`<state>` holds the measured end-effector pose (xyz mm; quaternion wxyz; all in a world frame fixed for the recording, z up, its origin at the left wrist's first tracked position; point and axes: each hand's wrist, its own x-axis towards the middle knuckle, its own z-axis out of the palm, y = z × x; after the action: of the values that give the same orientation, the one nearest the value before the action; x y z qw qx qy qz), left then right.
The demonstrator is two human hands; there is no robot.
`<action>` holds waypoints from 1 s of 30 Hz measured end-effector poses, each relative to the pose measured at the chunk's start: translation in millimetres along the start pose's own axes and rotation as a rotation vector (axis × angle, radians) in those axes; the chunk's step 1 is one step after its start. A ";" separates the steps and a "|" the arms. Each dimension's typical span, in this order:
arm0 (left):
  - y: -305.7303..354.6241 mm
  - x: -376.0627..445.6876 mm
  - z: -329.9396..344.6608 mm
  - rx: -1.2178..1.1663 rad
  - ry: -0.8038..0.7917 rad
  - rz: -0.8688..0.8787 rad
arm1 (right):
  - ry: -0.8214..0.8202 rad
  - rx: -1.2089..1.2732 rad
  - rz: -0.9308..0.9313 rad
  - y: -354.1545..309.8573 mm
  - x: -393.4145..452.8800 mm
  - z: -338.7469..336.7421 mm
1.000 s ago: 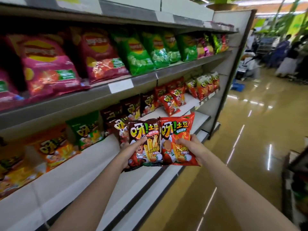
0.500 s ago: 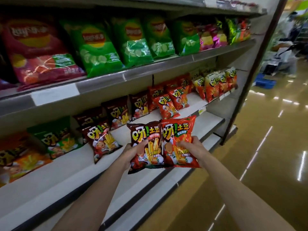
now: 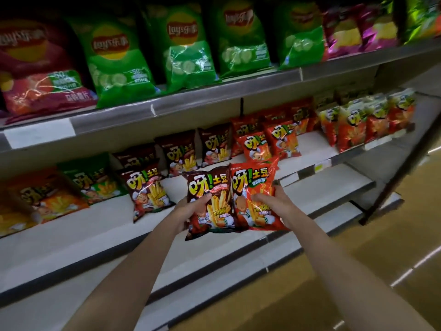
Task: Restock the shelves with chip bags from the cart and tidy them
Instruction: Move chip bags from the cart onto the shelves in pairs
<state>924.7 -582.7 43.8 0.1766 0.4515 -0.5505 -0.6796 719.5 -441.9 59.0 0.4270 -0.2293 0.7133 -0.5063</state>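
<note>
Left hand [image 3: 188, 212] gripping brown bag [image 3: 210, 201], right hand [image 3: 272, 201] gripping red bag [image 3: 255, 194], side by side, hovering near middle shelf [image 3: 310, 168] front edge. Bags looking light, air-puffed, slick foil, contents crushable. Best holding low at sides, gentle pinch.

The scene is dim overall, and darkest at the top, above the metal shelf edge [image 3: 214, 91]. Below that edge the recess sits in shadow. Glare streaks cross the green chip bags [image 3: 188, 60] above it and the red bag [image 3: 257, 194] below it. Right of the edge, bright strips of light reflect on the glossy floor [image 3: 405, 271]. Motion blur softens everything, worst toward the far right and left. Wide-angle distortion bows the shelf lines.
</note>
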 end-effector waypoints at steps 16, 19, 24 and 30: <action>25.5 125.7 -46.4 -0.091 0.447 -0.026 | -0.113 -0.199 -0.060 -64.0 127.1 11.9; 25.8 152.7 -52.5 -0.152 0.469 -0.040 | -0.127 -0.238 -0.061 -70.0 142.4 12.9; 21.1 175.7 -53.7 -0.080 0.514 -0.060 | -0.159 -0.271 -0.054 -71.7 163.8 14.6; 17.5 192.5 -54.2 0.038 0.625 -0.142 | -0.223 -0.257 -0.083 -73.2 182.5 8.7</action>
<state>862.1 -762.3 -20.3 0.2806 0.6789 -0.4493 -0.5084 622.4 -613.0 56.4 0.4492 -0.3659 0.7104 -0.3995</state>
